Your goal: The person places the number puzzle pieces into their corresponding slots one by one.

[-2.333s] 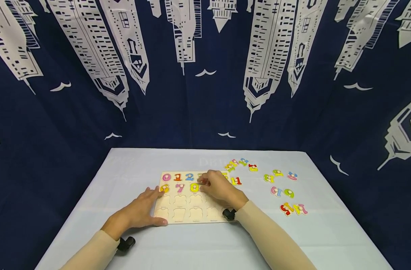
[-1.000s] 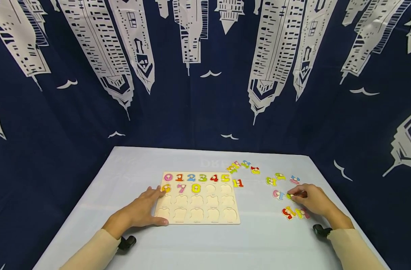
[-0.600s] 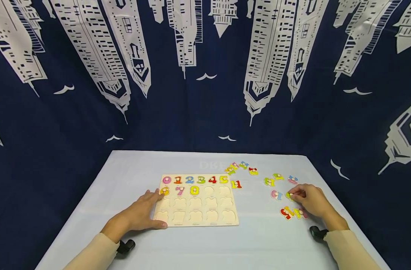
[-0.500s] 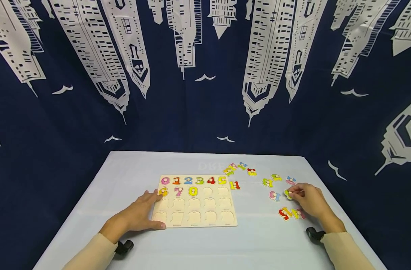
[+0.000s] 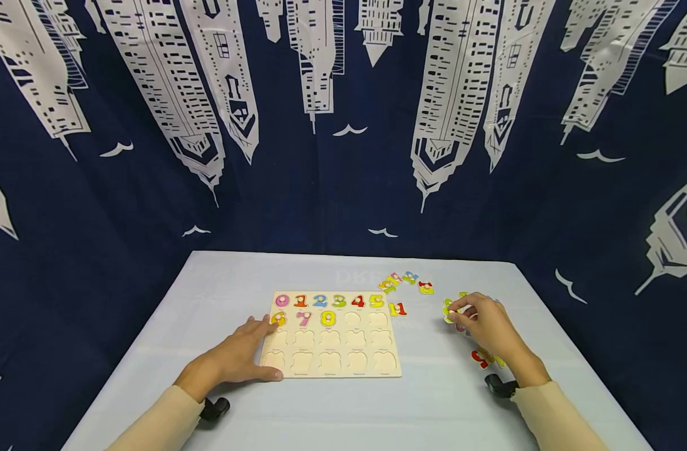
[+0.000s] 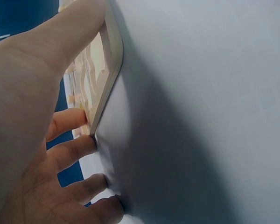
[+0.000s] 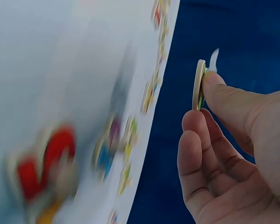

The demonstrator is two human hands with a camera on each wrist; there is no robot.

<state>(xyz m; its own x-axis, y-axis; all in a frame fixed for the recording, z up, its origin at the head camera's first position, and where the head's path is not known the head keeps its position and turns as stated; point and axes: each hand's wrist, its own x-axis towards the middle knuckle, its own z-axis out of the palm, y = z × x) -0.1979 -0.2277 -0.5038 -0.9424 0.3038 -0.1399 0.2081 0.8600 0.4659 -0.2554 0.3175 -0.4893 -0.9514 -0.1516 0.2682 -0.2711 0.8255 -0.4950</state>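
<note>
A small number piece with a green face is held up by the right hand, pinched between thumb and fingertips. In the right wrist view it is seen nearly edge-on, its long side standing almost upright; which number it bears cannot be told.

The important relation seems to be this: the wooden board lies to the left of the held piece, well apart from it, with its long axis running from left to right. The vacant recess just right of the yellow 8 is on the side of the board facing the right hand.

At the opposite end, the board is touched by the left hand, with its thumb and fingers spread.

Between the right hand and the board, the red and yellow 11 is found just beside the board's right edge; it could perhaps be brushed. Under and around the right hand, other pieces are partly hidden, among them a red piece near the wrist. Farther back on the bench, another cluster is seen, including one red and yellow piece.
</note>
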